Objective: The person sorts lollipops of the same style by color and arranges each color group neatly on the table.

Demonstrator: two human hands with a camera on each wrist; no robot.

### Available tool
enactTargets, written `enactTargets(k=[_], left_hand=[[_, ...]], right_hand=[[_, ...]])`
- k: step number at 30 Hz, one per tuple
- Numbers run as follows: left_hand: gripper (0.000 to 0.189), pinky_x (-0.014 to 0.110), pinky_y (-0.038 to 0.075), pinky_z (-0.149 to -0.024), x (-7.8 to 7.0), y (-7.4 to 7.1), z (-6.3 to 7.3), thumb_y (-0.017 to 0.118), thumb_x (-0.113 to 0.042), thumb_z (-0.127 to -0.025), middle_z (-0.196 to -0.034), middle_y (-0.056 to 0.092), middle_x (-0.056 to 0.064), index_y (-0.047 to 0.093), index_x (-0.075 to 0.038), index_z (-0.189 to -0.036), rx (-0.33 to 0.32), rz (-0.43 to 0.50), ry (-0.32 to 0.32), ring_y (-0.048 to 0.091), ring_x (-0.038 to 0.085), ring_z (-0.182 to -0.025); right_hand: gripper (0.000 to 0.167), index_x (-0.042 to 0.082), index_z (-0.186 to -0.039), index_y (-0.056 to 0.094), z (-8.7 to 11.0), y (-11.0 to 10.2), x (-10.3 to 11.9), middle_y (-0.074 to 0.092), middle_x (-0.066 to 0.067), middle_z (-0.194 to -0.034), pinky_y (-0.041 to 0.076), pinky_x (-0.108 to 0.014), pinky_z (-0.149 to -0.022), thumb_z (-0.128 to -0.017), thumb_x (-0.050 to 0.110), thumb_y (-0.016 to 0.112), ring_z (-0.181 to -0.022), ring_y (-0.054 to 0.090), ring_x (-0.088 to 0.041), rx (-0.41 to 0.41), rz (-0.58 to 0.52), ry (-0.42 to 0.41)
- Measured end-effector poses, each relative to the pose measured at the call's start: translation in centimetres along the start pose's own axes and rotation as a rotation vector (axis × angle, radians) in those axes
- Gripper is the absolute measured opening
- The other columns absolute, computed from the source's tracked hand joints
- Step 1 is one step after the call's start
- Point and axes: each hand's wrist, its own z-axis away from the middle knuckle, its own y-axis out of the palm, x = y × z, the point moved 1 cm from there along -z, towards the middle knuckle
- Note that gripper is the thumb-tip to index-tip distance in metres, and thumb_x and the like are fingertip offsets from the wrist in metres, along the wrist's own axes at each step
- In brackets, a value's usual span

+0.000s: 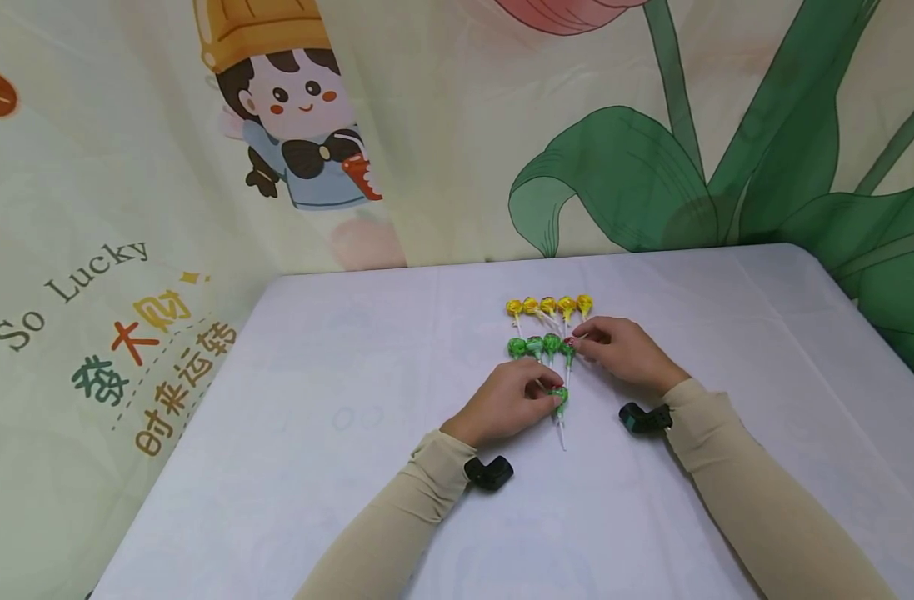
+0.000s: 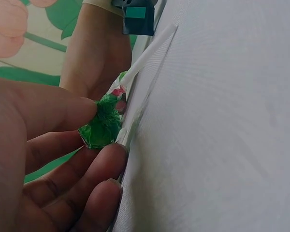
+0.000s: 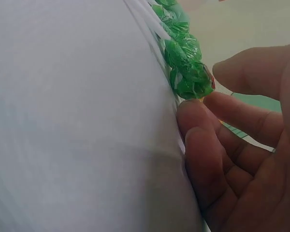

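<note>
My left hand point(image 1: 505, 404) pinches the head of a green-wrapped lollipop point(image 1: 559, 397) between thumb and fingers; its white stick points toward the front of the table. In the left wrist view this lollipop point(image 2: 102, 123) is close to the tabletop. My right hand point(image 1: 629, 354) has its thumb and fingertips at the head of another green lollipop point(image 3: 194, 81), the rightmost of a row. Beside it, more green lollipops point(image 1: 534, 346) lie side by side. Behind them is a row of several yellow lollipops point(image 1: 548, 305), heads toward the back.
A white cloth covers the table point(image 1: 314, 400). Behind it hangs a printed backdrop point(image 1: 442, 150) with a cartoon figure, lettering and large green leaves. Each wrist carries a small black camera point(image 1: 490, 473).
</note>
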Motion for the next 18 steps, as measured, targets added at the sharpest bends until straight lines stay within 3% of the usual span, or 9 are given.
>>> enactTargets(k=[9,18], left_hand=[[0.019,0.020,0.051,-0.075,-0.2,-0.1,0.3,0.073,-0.013,-0.090,-0.098,0.063,-0.003,0.073,-0.012,-0.109,-0.003,0.013,-0.004,0.063,0.002,-0.083],[0.018,0.021,0.051,-0.073,0.3,-0.2,0.2,0.073,-0.013,-0.090,-0.096,0.063,-0.004,0.073,-0.012,-0.108,-0.036,0.012,0.027,0.062,0.002,-0.081]], right_hand=[[0.030,0.013,-0.126,0.065,0.8,-0.2,-0.5,0.067,-0.006,-0.101,0.050,-0.035,-0.074,-0.102,0.031,0.058,-0.090,0.057,-0.025,0.023,-0.061,0.038],[0.032,0.009,-0.127,0.064,1.2,-0.6,0.0,0.068,-0.007,-0.102,0.051,-0.034,-0.074,-0.103,0.029,0.058,-0.089,0.059,-0.024,0.011,-0.077,-0.001]])
